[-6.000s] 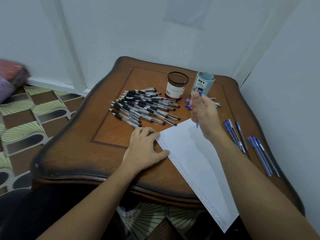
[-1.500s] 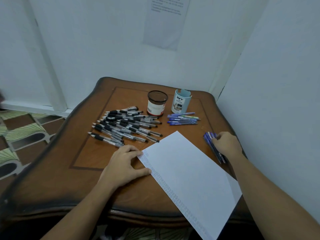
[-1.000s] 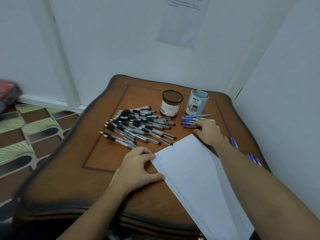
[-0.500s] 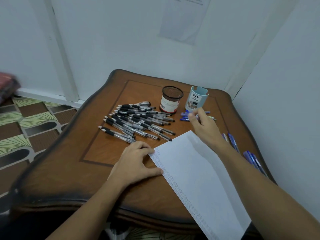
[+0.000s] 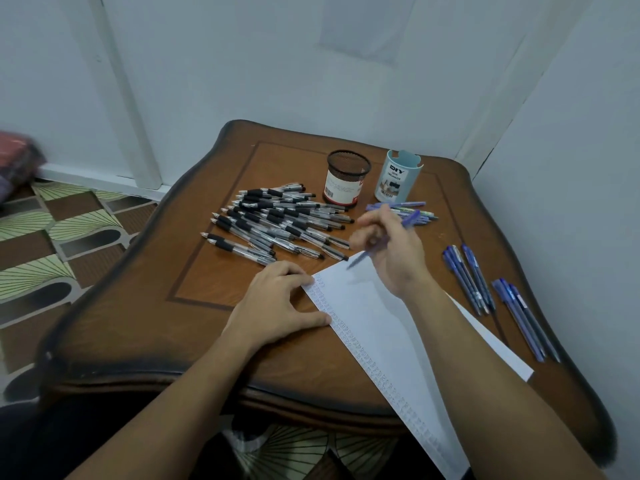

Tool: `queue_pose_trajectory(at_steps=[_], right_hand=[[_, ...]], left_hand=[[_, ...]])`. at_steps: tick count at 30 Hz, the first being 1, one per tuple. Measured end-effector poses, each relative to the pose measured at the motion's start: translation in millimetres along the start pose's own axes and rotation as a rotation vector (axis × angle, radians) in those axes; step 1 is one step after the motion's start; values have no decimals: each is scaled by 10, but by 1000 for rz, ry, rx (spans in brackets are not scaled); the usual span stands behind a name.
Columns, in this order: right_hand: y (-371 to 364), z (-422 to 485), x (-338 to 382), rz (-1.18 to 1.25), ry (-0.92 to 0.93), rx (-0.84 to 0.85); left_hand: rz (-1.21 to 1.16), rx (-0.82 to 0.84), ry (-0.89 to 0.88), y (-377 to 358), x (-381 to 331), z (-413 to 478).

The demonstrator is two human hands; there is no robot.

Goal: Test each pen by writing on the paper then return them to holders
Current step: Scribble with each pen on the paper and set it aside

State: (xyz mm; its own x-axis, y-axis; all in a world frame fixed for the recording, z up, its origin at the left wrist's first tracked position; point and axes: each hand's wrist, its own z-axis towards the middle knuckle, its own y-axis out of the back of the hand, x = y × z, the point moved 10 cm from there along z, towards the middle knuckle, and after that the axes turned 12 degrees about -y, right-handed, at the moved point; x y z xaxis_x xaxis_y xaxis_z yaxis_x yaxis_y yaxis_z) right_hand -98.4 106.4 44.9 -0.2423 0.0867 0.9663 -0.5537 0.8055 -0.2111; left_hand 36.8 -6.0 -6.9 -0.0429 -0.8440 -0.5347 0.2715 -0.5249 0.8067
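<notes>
Gripping a blue pen (image 5: 361, 259), the right hand (image 5: 394, 252) is pointing its tip at the far corner of the white paper (image 5: 377, 327). The left hand (image 5: 277, 303) is pressing the paper's left edge with relaxed fingers. Beyond, 2 holders are standing upright: a black mesh cup (image 5: 347, 178) and a light blue organizer (image 5: 398, 178).

Dim, bluish, even light; soft shadows on the paper (image 5: 398, 327) — motion blur over the raised right hand (image 5: 391, 251); wide-angle bending at edges.

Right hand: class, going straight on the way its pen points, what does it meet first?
Probably the paper, near its far corner; the right hand's pen aims down at it, height unclear.
</notes>
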Motion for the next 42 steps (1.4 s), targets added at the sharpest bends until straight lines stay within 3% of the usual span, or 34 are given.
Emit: queue_pose_trajectory(at_steps=[2, 7, 16, 19, 28, 42], right_hand=[[-5, 31, -184, 62, -86, 30], [-7, 64, -541, -93, -182, 52], [-131, 66, -657, -299, -73, 110], [-101, 67, -619, -415, -10, 40], [-122, 30, -573, -482, 87, -46], [-173, 27, -594, -491, 99, 1]], left_hand=[[7, -1, -5, 6, -10, -3], [23, -8, -28, 7, -16, 13], [33, -25, -45, 0, -4, 13], [34, -34, -54, -2, -7, 9], [74, 20, -39, -53, 2, 6], [124, 47, -62, -65, -38, 0]])
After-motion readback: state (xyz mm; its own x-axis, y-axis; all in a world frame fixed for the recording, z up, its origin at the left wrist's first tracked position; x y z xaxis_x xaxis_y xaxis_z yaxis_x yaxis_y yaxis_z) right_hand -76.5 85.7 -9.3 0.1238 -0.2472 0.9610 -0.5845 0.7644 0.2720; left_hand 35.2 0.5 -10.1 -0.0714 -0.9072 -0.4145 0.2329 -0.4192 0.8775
